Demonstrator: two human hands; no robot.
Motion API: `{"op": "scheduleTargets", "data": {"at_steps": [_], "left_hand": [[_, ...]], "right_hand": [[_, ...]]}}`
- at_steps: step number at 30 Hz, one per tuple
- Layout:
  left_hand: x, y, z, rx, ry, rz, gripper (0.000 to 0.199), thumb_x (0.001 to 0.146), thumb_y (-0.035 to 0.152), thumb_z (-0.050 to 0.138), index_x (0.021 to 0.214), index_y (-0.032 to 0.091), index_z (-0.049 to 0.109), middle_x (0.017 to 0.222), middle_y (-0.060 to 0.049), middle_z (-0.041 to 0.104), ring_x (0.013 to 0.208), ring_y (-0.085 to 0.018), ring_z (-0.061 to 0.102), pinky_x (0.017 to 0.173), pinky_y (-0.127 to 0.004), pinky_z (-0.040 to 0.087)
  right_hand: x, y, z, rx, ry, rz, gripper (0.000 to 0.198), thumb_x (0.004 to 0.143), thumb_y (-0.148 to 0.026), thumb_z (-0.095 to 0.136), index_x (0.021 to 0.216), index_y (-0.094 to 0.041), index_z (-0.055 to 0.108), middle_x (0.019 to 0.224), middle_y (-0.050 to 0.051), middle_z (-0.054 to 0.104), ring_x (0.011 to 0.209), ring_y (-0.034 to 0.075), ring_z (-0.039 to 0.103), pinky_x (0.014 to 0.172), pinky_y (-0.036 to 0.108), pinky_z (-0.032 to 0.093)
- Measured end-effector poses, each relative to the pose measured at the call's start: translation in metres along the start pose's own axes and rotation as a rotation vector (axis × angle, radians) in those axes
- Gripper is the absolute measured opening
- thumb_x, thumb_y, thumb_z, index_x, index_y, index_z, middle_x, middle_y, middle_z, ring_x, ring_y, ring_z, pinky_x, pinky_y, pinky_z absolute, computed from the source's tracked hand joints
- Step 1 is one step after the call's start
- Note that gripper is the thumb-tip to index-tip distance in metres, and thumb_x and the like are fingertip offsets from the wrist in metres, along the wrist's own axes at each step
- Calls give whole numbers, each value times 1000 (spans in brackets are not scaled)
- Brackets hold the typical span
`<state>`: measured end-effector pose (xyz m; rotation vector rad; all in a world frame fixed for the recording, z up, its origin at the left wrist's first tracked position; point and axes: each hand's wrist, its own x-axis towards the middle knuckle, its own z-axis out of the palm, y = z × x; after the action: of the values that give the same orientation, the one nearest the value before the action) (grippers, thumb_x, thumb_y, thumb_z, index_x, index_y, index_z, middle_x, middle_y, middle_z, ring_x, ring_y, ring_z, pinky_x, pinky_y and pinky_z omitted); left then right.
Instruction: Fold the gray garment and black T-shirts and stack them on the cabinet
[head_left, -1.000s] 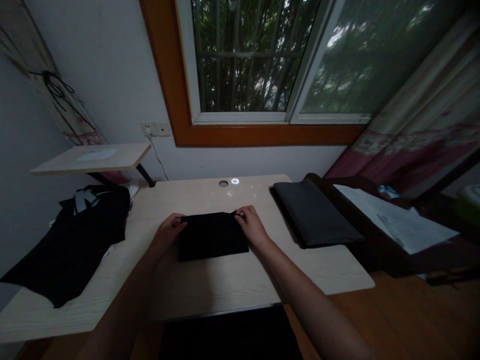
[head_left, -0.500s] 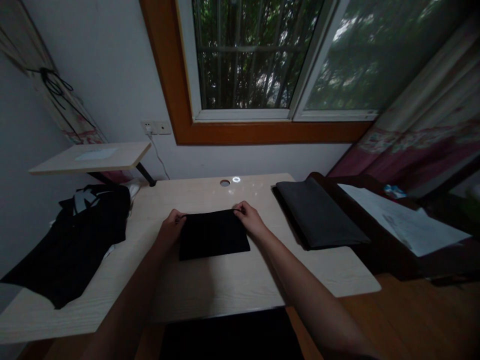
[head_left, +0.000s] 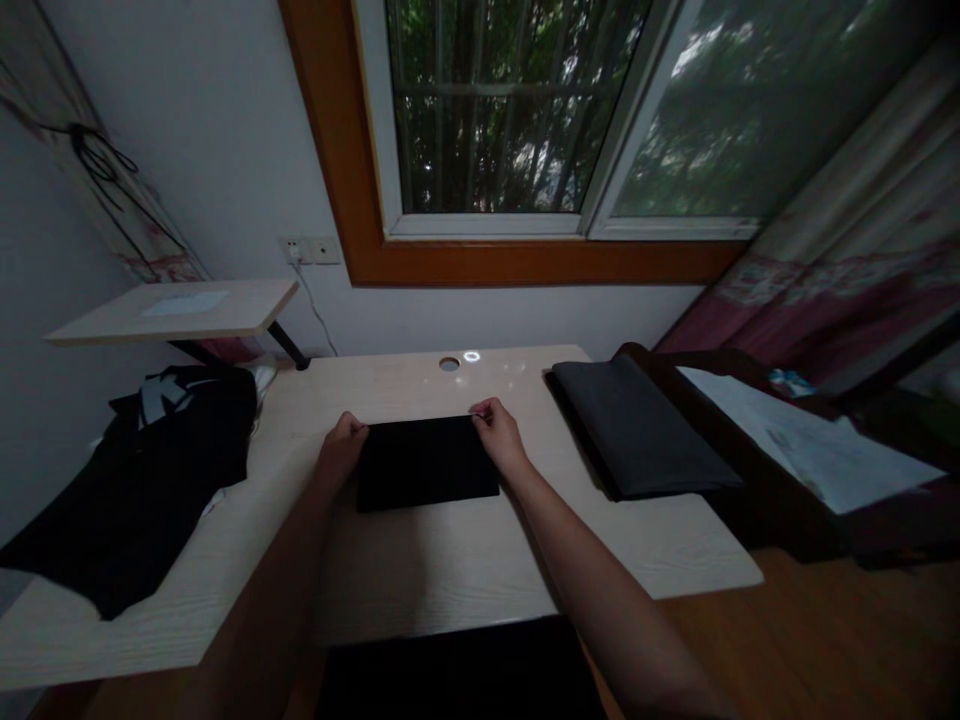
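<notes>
A flat black rectangle of what looks like folded cloth [head_left: 427, 465] lies in the middle of the pale wooden desk [head_left: 465, 570]. At its far left corner my left hand [head_left: 343, 445] is closed, thumb and fingers pinching the edge. My right hand [head_left: 497, 432] pinches the far right corner the same way. The far edge runs straight between both hands. It is too dark to make out seams or layers in the black piece.
On the left lies a crumpled black garment [head_left: 172, 480] with a grey-white print, below a small raised shelf [head_left: 180, 310]. A dark grey folded piece [head_left: 637, 425] rests at the desk's right side. Beyond it is a white sheet [head_left: 795, 435]. A cable hole [head_left: 449, 364] sits near the back edge.
The far edge of the black cloth has gone from slightly bowed to straight. Both hands and the cloth have shifted slightly away from me, still gripping the corners.
</notes>
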<state>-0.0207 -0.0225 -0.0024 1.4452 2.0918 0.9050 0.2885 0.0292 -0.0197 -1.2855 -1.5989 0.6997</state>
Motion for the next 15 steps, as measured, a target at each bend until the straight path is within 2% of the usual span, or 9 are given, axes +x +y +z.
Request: {"op": "scheduleTargets", "data": {"at_steps": [5, 11, 15], "left_hand": [[4, 1, 1, -6, -18, -13, 13, 84, 34, 52, 77, 25, 47, 71, 4, 56, 71, -17, 54, 64, -27, 36], [1, 5, 7, 75, 99, -8, 12, 86, 29, 52, 78, 26, 43, 68, 4, 51, 70, -18, 53, 66, -29, 36], [-1, 5, 8, 85, 117, 33, 14, 85, 27, 53, 75, 26, 44, 66, 4, 50, 70, -19, 54, 70, -30, 41]], "right_hand": [[-2, 2, 0, -101, 15, -28, 6, 84, -24, 54, 86, -23, 59, 89, 3, 68, 83, 20, 63, 81, 34, 49], [-2, 5, 1, -149, 24, -50, 9, 85, -21, 52, 86, -23, 61, 89, 3, 69, 83, 20, 62, 81, 33, 49], [-2, 4, 0, -179, 28, -49, 7, 84, -21, 53, 83, -23, 60, 88, 2, 68, 82, 20, 62, 80, 32, 48]]}}
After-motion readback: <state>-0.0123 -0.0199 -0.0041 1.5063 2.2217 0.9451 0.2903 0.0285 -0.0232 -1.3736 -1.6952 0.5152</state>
